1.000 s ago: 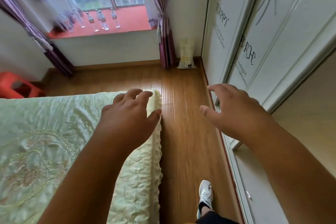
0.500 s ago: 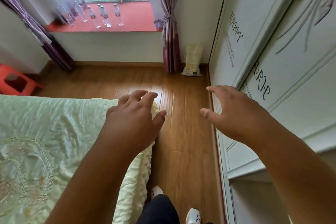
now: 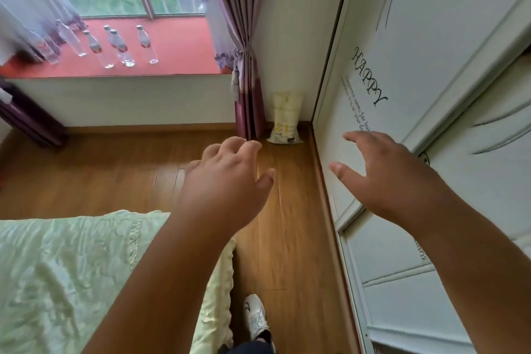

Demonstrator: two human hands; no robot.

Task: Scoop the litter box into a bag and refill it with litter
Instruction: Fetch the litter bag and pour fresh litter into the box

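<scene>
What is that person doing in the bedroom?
Someone is walking along the wooden floor between the bed and the wardrobe. The left hand and right hand are both held out in front, open and empty. Ahead, a pale sack leans in the corner by the curtain. No litter box shows yet.

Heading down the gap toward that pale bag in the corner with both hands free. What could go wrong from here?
The aisle between the bed and the wardrobe is narrow, so the right hand could knock the doors. The bag leans in the corner beside the curtain; grabbing it might snag the fabric. No litter box is in view.
</scene>
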